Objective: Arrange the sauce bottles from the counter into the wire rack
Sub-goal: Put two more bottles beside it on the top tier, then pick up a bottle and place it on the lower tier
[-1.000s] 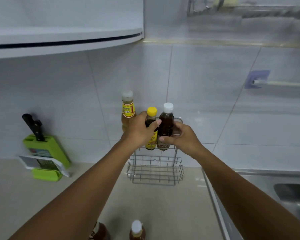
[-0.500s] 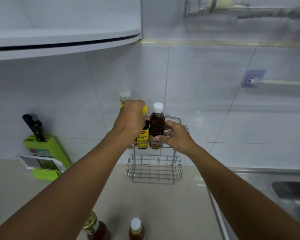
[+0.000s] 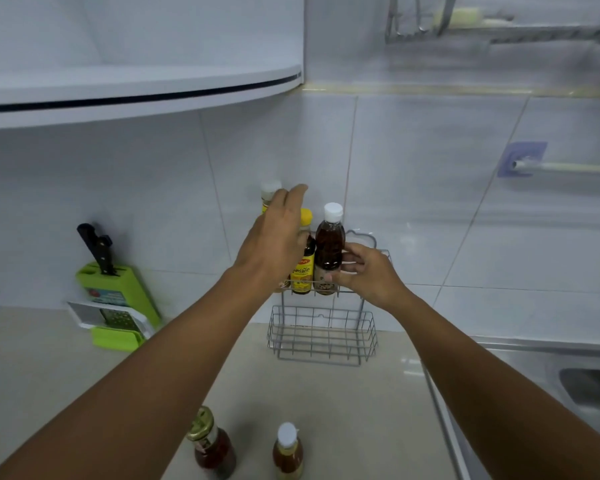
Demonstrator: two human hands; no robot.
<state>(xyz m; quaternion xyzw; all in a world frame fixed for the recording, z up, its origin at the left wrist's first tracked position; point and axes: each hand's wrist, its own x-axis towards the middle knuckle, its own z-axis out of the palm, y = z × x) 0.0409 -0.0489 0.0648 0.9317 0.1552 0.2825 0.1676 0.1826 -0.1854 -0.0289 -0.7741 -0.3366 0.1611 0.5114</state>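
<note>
White tile runs behind a pale counter (image 3: 49, 375), with a steel sink (image 3: 568, 393) at my right and a green knife block (image 3: 118, 289) off to my left. The two-tier wire rack (image 3: 323, 344) stands against the wall.

A second ago my left hand (image 3: 274, 247) was wrapped around the yellow-capped bottle (image 3: 303, 268), lowering it into the top tier. Now the fingers have let go and spread loose; the hand holds nothing and is lifting off, hovering in front of the tall clear-capped bottle (image 3: 269, 192) at the left end. My right hand (image 3: 364, 271) keeps its pinch on the dark white-capped bottle (image 3: 329, 251), thumb and fingertips on its lower body, steadying it upright just beside the yellow-capped one. That bottle has also come down since then and seems to sit on the tier's floor.

So three bottles stand in a row in the upper tier, and the lower basket has nothing in it. Two remain on the counter near me: a gold-lidded jar-like bottle (image 3: 212, 445) and a small white-capped bottle (image 3: 288, 452). I judge the job a little over half done; my freed left hand can go back for one of those.
</note>
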